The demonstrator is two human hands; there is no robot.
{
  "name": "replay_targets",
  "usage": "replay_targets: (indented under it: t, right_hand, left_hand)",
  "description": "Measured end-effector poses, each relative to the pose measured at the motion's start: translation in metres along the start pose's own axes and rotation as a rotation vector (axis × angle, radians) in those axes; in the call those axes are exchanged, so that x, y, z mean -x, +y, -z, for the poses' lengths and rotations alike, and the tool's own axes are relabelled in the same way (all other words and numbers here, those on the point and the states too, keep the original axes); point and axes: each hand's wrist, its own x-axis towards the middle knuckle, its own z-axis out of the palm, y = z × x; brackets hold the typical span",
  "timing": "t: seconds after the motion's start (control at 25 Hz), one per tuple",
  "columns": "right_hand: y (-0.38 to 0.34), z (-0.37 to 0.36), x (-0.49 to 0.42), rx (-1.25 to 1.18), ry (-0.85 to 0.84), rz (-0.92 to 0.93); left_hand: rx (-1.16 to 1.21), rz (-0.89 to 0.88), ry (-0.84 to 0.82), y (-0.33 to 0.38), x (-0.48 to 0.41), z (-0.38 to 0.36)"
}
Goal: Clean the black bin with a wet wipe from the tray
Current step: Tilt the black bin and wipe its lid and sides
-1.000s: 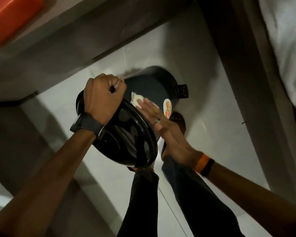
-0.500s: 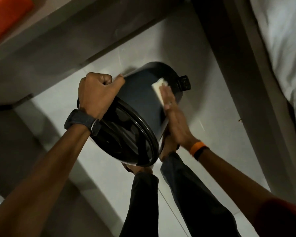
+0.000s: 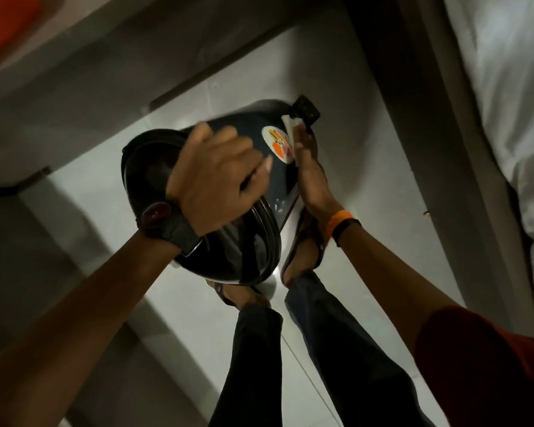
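The black bin is held tilted above the floor, its glossy lid toward me and its foot pedal at the far end. A round orange and white sticker shows on its side. My left hand grips the bin's upper edge near the lid, with a dark watch on the wrist. My right hand lies flat against the bin's right side and presses a white wet wipe under its fingertips, close to the pedal. The tray is out of sight.
My two legs in dark trousers and sandalled feet stand on the pale floor under the bin. A dark bed frame with a white sheet runs along the right. A grey ledge crosses the top left, an orange object on it.
The bin has turned, so the sticker shows again. My right hand slid the wipe farther along the side toward the pedal. My left hand shifted its grip over the top edge.
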Motion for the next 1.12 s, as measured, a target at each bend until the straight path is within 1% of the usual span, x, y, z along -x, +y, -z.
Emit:
replay_targets:
  t: [0.04,0.12,0.16,0.2,0.24,0.28,0.32,0.4,0.44,0.48,0.56,0.6,0.64,0.68,0.72,0.76,0.84,0.88,0.92,0.96,1.04,1.12]
  right_hand:
    - [0.003,-0.004,0.02,-0.021,-0.066,0.07]
    - [0.014,-0.02,0.08,-0.007,-0.253,0.307]
    - [0.019,-0.023,0.104,0.016,-0.327,0.405]
    - [0.026,-0.023,0.11,0.092,-0.375,0.475]
    - [0.029,-0.019,0.098,0.176,-0.379,0.513]
    - [0.03,-0.012,0.078,0.245,-0.345,0.494]
    - [0.027,-0.005,0.055,0.271,-0.272,0.41]
    - [0.016,0.012,0.012,0.205,-0.079,0.099]
    - [0.017,0.012,0.002,0.169,-0.04,0.01]
    - [0.014,0.003,0.008,0.175,-0.057,0.043]
    - [0.015,-0.03,0.041,0.333,-0.214,0.353]
    - [0.017,-0.042,0.057,0.366,-0.304,0.481]
    - [0.019,-0.047,0.068,0.368,-0.381,0.541]
    - [0.025,-0.043,0.064,0.355,-0.379,0.594]
    - [0.024,-0.033,0.053,0.344,-0.31,0.571]
    - [0.023,-0.02,0.036,0.334,-0.213,0.433]
    - [0.018,0.005,-0.004,0.266,-0.055,0.03]
    - [0.017,0.011,-0.016,0.246,-0.016,-0.083]
    - [0.017,0.009,-0.016,0.208,-0.017,-0.093]
    - [0.016,-0.001,-0.002,0.151,-0.049,-0.005]
    - [0.029,-0.028,0.052,0.043,-0.199,0.256]
    - [0.046,-0.047,0.109,-0.008,-0.328,0.407]
  left_hand:
    - [-0.004,0.133,-0.002,-0.007,-0.01,0.002]
    - [0.05,0.381,0.011,-0.027,-0.017,0.007]
    - [0.096,0.46,0.01,-0.036,-0.016,0.007]
    - [0.158,0.509,0.005,-0.042,-0.013,0.007]
    - [0.238,0.538,-0.004,-0.046,-0.008,0.005]
    - [0.316,0.562,-0.012,-0.046,-0.004,0.003]
    - [0.373,0.596,-0.013,-0.047,-0.001,0.001]
    - [0.421,0.658,0.012,-0.052,0.002,-0.003]
    - [0.428,0.675,0.027,-0.055,0.002,-0.004]
    - [0.428,0.689,0.034,-0.057,0.0,-0.005]
    - [0.411,0.72,0.036,-0.06,-0.001,-0.004]
    - [0.405,0.722,0.026,-0.062,-0.002,-0.005]
    - [0.4,0.717,0.012,-0.064,-0.002,-0.005]
    - [0.403,0.715,-0.005,-0.065,-0.001,-0.004]
    - [0.416,0.718,-0.02,-0.067,-0.001,-0.004]
    - [0.435,0.725,-0.025,-0.07,-0.001,-0.004]
    - [0.466,0.768,-0.001,-0.077,-0.002,-0.003]
    - [0.483,0.795,0.007,-0.08,-0.004,-0.003]
    - [0.498,0.816,0.004,-0.082,-0.008,-0.002]
    - [0.503,0.838,0.003,-0.084,-0.012,0.0]
    - [0.507,0.889,0.011,-0.087,-0.017,0.003]
    - [0.514,0.926,0.009,-0.09,-0.018,0.002]
